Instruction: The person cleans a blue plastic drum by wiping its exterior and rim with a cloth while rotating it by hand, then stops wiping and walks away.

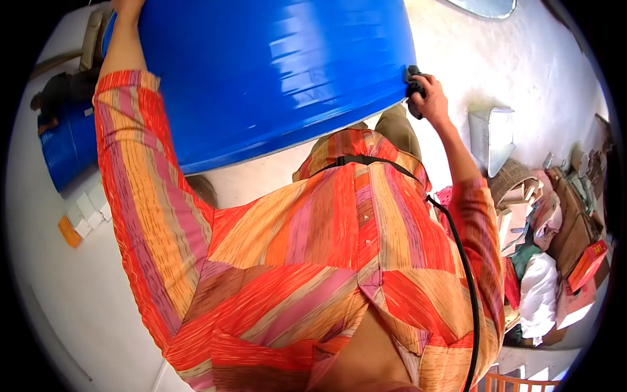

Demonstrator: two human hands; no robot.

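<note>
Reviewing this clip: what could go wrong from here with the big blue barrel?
The blue barrel is wide and smooth, with the left hand at its far side, so it could slide or tip if that contact is weak.

The right hand has its fingers around a black object by the rim; fingers might get pinched there.

The black cord hanging by the right arm could snag as the person moves.

A hand could pass over the pale surface point(460, 72) between the large glossy blue barrel point(228, 78) and the whitish open-mouthed container point(483, 137), though the right hand point(428, 99) with a small black part point(414, 88) juts in and heaped cloth and boxes point(542, 261) crowd beyond.
</note>
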